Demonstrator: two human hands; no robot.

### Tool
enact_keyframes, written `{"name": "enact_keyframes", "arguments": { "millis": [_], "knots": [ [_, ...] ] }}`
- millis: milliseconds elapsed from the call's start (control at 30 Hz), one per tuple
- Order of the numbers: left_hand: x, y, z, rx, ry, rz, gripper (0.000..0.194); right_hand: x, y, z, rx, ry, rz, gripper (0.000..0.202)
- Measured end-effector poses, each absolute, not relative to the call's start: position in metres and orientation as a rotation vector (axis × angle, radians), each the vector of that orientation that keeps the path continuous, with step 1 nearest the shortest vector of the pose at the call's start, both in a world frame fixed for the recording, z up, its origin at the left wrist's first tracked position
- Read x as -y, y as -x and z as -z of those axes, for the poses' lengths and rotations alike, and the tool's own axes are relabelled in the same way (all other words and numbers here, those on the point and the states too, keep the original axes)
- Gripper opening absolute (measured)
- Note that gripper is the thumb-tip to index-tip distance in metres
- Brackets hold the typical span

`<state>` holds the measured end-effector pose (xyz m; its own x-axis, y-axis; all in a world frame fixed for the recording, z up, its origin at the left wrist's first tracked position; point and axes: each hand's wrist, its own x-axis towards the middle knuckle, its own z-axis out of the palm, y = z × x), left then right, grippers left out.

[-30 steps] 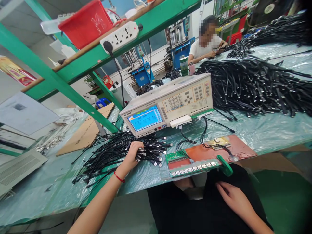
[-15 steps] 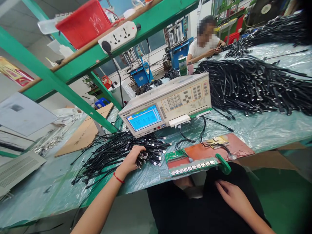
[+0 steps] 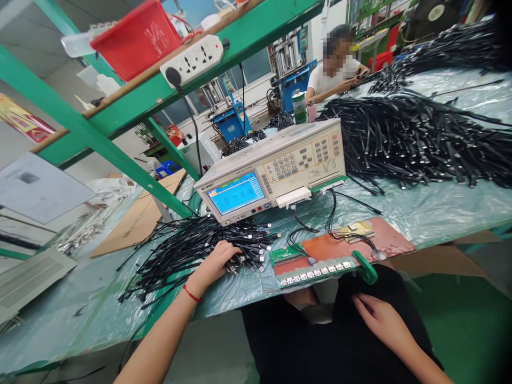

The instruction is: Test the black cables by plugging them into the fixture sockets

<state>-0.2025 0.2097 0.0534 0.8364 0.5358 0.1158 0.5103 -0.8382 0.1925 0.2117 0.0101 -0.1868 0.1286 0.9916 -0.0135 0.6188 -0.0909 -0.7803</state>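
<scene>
My left hand (image 3: 219, 259) lies at the near right end of a heap of black USB cables (image 3: 168, 261), a red string round its wrist. Its fingers curl over some of the plug ends, and the fingertips are partly hidden among them. On the dark cloth over my lap rests my right hand (image 3: 374, 314), holding nothing, its fingers stretched out. In front of me a board with a row of USB sockets (image 3: 316, 273) runs along the table edge. Wires join it to a cable tester (image 3: 272, 165) with a lit blue screen.
A green clamp (image 3: 365, 268) grips the board's right end. A large heap of black cables (image 3: 416, 138) covers the table behind. A green shelf frame (image 3: 120, 122) carries a power strip (image 3: 194, 61) and a red bin (image 3: 136, 40). Across the table sits a co-worker (image 3: 336, 77).
My left hand has shifted very slightly to the left over the plug ends, and its fingers have moved a little. My right hand stays where it was.
</scene>
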Motion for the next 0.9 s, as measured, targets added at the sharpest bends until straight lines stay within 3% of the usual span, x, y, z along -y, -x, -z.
{"name": "enact_keyframes", "arguments": {
  "millis": [300,467,700,900],
  "knots": [
    [-0.2075,0.2023,-0.0531,-0.914,-2.786,-0.375,0.041,-0.0104,-0.2116,0.1829,1.573,1.789,-0.746,0.05],
    [-0.2062,0.2006,-0.0511,-0.896,-2.784,-0.344,0.045,-0.0103,-0.2109,0.1838,1.575,1.799,-0.749,0.049],
    [-0.2026,0.2025,-0.0581,-0.825,-2.82,-0.13,0.066,-0.0105,-0.2116,0.1852,1.571,1.79,-0.757,0.049],
    [-0.2013,0.2058,-0.056,-0.832,-2.86,-0.1,0.061,-0.0105,-0.2115,0.185,1.564,1.787,-0.742,0.048]
  ]
}}
